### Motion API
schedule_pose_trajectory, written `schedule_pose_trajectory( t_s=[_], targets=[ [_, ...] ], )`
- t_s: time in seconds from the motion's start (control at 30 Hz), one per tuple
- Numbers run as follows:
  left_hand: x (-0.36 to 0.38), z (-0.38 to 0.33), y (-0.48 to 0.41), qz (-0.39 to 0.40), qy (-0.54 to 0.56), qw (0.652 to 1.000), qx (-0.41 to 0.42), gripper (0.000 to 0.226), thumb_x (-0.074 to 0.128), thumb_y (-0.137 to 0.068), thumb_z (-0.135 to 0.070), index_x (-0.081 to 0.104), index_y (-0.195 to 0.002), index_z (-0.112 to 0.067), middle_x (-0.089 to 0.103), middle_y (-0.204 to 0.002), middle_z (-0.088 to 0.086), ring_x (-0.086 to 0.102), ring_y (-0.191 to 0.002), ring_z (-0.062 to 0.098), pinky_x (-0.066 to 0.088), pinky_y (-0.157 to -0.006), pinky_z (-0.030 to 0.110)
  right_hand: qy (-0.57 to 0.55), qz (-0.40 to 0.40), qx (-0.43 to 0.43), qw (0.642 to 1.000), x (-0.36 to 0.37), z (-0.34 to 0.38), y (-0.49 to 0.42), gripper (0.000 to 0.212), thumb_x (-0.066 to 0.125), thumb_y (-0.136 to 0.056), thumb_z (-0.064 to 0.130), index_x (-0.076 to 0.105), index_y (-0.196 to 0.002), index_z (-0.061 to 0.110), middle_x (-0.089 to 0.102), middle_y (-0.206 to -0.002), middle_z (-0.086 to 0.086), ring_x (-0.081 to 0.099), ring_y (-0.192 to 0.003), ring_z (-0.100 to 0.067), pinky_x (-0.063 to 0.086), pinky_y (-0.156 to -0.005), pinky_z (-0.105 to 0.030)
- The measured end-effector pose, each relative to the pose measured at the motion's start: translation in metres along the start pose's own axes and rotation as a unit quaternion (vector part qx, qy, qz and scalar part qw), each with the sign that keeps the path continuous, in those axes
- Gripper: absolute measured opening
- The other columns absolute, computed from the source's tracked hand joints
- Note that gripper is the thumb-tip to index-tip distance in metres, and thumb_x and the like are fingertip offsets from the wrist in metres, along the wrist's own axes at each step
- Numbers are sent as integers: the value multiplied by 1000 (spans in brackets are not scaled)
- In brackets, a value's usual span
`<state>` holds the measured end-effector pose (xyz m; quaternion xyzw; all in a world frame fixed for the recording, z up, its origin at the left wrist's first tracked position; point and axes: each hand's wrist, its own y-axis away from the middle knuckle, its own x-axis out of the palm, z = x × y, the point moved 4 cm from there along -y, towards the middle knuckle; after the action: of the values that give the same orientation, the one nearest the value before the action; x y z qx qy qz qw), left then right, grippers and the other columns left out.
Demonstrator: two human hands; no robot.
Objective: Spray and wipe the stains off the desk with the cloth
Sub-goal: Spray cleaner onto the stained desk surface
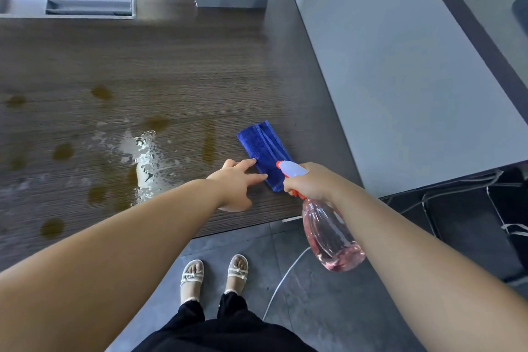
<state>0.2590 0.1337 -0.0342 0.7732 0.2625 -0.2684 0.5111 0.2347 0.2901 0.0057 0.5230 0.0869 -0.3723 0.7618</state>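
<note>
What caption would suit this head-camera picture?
Left hand touching the blue cloth, right hand gripping the spray bottle, at a stained, wet desk.

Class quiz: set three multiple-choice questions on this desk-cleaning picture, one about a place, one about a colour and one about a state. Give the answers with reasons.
1. Where does the blue cloth lie?
A. On the desk, near its right edge
B. On the floor
C. Draped over the bottle

2. What colour is the liquid in the spray bottle?
A. Green
B. Pink
C. Yellow

3. How is the left hand?
A. Curled round the bottle
B. Fingers straight, reaching the cloth
C. Clenched, holding nothing

Answers:
1 A: the cloth rests on the wood surface beside the grey partition.
2 B: pink liquid shows through the clear body.
3 B: its straight fingers meet the cloth's near edge, while the right hand grips the bottle.
</note>
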Motion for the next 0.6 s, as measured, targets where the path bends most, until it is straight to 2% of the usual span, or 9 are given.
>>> schedule_pose_trajectory(
  t_s=[0.07,0.17,0.23,0.33,0.47,0.6],
  targets=[
    [2,0,0,-1,-2,1000,0,72,48,-86,-25,14,-146,-45,-6,-157,-11,2,-142,26,35,-108,42,-7,-8,4,1000,-2,-4,0,13,51,-73,25,49,-81,14,52,-66,0,43,-61,-18,37,-60,-28],
    [2,0,-1,-4,-10,1000,0,71,49,-88,-25,13,-146,-44,-7,-157,-10,3,-142,26,36,-108,42,-20,-21,2,1000,-7,-4,-1,30,51,-64,36,49,-83,13,52,-68,0,43,-60,-19,37,-62,-30],
    [2,0,-1,-2,-15,1000,-1,70,49,-89,-26,13,-146,-44,-8,-157,-10,2,-142,26,35,-108,42,-27,-23,-3,999,-8,3,-4,29,52,-65,36,50,-82,12,51,-67,0,42,-59,-19,36,-62,-31],
    [3,-1,0,1,-26,1000,-4,70,47,-89,-27,11,-147,-43,-9,-157,-10,2,-142,28,36,-107,40,-50,-27,-14,998,-11,19,-10,34,55,-71,30,62,-101,16,59,-68,2,50,-61,-17,42,-63,-30],
    [4,-1,0,3,-28,1000,-9,71,48,-89,-28,10,-147,-44,-10,-157,-10,2,-142,28,37,-106,41,-55,-24,-40,997,-11,42,-20,42,58,-74,31,61,-114,17,66,-82,-2,56,-71,-19,50,-76,-37],
    [4,-2,1,0,-31,999,-13,72,49,-88,-29,9,-147,-43,-11,-157,-10,0,-143,27,37,-104,40,-43,-29,-34,998,-11,48,-25,44,57,-78,26,58,-121,17,63,-78,-2,54,-72,-19,45,-71,-33]
  ],
)
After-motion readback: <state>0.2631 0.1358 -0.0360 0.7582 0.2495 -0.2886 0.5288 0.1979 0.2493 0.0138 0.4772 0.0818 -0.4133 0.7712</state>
